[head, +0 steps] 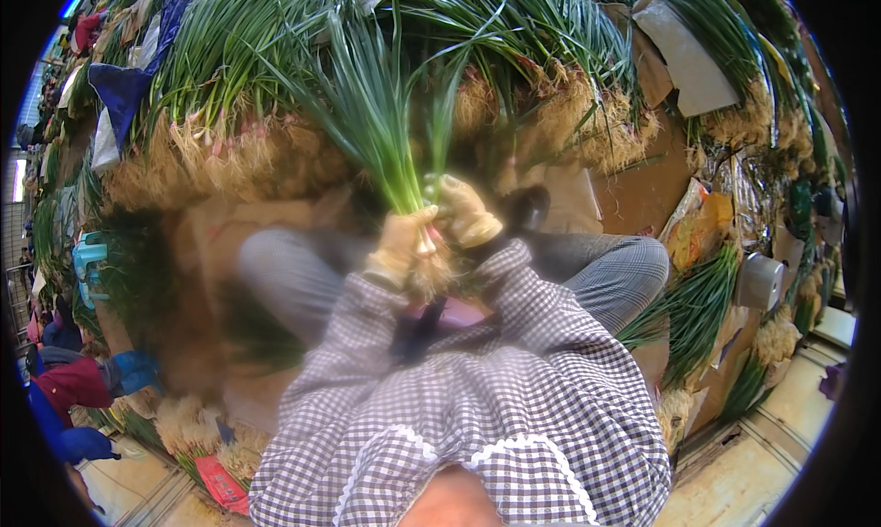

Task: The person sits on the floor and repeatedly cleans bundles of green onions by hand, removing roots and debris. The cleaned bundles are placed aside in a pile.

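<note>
A bunch of green onions [385, 148] stands upright before my chest, leaves fanning up and away from me. My left hand [402, 241], in a pale glove, is closed around its lower stalks. White bulbs and tangled roots [431, 269] hang below that grip, over my lap. Close against it, my gloved right hand [469, 210] pinches a thinner green onion stalk [438, 141] with its fingertips. Haze on the picture blurs the right fingertips and the bulb end of this stalk.
Heaped green onions [227, 65] lie in a row ahead, roots facing me. More green onions [702, 313] lie at my right beside a metal box [760, 282]. A turquoise plastic stool [89, 269] stands at far left. Another person's red sleeve [76, 389] shows at lower left.
</note>
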Demonstrator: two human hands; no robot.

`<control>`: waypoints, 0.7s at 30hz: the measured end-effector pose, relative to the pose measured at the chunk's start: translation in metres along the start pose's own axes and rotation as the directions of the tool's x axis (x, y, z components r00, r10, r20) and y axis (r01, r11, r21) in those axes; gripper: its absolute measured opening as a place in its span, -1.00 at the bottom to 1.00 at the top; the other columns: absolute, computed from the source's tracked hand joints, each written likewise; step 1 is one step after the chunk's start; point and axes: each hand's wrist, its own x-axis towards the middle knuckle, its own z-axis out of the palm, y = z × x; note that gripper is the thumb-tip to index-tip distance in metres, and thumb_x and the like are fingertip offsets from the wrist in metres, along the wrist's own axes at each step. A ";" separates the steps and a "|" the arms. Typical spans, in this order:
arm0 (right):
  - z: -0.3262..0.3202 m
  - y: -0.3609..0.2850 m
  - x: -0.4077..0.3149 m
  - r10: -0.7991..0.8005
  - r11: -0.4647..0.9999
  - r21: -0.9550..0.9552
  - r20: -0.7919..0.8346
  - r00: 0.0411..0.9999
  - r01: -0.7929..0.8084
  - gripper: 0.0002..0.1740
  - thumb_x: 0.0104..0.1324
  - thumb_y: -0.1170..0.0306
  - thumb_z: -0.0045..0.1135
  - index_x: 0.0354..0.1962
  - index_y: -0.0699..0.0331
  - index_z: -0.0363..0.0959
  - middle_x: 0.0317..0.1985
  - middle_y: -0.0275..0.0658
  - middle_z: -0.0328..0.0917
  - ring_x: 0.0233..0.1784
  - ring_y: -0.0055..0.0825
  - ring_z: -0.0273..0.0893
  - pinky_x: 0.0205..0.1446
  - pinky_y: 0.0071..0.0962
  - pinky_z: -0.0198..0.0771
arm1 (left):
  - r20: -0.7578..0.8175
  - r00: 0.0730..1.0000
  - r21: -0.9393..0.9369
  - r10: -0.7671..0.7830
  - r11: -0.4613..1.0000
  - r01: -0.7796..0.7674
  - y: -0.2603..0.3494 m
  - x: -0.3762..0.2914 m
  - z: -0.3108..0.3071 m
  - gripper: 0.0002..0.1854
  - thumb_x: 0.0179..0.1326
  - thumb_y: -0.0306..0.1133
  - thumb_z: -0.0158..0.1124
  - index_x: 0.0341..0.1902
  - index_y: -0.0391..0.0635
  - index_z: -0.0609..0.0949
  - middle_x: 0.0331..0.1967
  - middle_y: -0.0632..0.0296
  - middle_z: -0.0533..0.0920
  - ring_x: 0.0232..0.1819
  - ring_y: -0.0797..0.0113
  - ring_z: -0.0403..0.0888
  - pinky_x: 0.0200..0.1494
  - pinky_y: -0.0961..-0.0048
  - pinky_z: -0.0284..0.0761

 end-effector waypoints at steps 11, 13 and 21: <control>0.023 -0.005 -0.005 -0.617 0.772 -0.329 -0.177 0.767 0.545 -0.82 0.32 0.33 0.08 -0.25 0.28 0.43 -0.42 -0.37 0.49 -0.54 -0.68 0.30 -0.48 -0.68 0.25 | -0.140 0.987 0.109 0.082 0.992 -0.067 -0.013 -0.002 0.018 -0.82 0.15 -0.45 0.24 -0.18 -0.25 0.55 -0.43 0.16 0.62 -0.62 0.42 0.51 -0.54 0.58 0.47; 0.024 -0.004 -0.007 -0.491 0.862 -0.239 -0.169 0.855 0.448 -0.84 0.35 0.33 0.03 -0.30 0.26 0.41 -0.50 -0.40 0.45 -0.59 -0.69 0.26 -0.56 -0.67 0.21 | -0.105 0.994 0.006 -0.012 1.000 0.012 -0.010 0.000 0.017 -0.81 0.17 -0.44 0.21 -0.18 -0.26 0.54 -0.44 0.17 0.60 -0.61 0.43 0.51 -0.57 0.59 0.48; 0.045 -0.012 -0.006 -0.361 0.932 -0.165 -0.382 0.851 0.321 -0.90 0.35 0.38 -0.05 -0.31 0.22 0.32 -0.71 -0.47 0.20 -0.79 -0.65 0.06 -0.78 -0.53 -0.02 | -0.049 0.993 -0.196 -0.112 0.975 0.100 -0.008 0.004 0.000 -0.84 0.22 -0.37 0.16 -0.19 -0.19 0.51 -0.45 0.22 0.56 -0.53 0.46 0.53 -0.61 0.61 0.51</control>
